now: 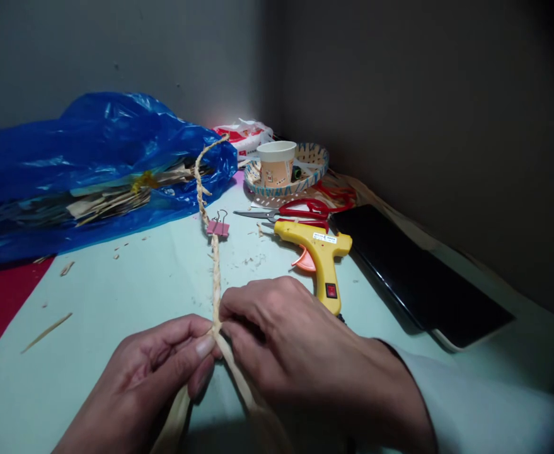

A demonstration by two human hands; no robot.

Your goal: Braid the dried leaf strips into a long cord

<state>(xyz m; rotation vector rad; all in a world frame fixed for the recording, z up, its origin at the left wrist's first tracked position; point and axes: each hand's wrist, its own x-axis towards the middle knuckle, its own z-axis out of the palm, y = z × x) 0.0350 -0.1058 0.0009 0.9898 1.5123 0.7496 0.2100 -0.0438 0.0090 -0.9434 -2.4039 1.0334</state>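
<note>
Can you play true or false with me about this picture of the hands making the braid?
1. Both hands pinch the straw braid. True: the left hand and right hand meet at its near end.
2. A green clip sits on the braid. False: the binder clip is pink.
3. The glue gun is yellow. True.
4. The scissors have blue handles. False: they are red.
5. The paper cup stands in a woven basket. True.
6. The plastic bag is red. False: it is blue.
</note>
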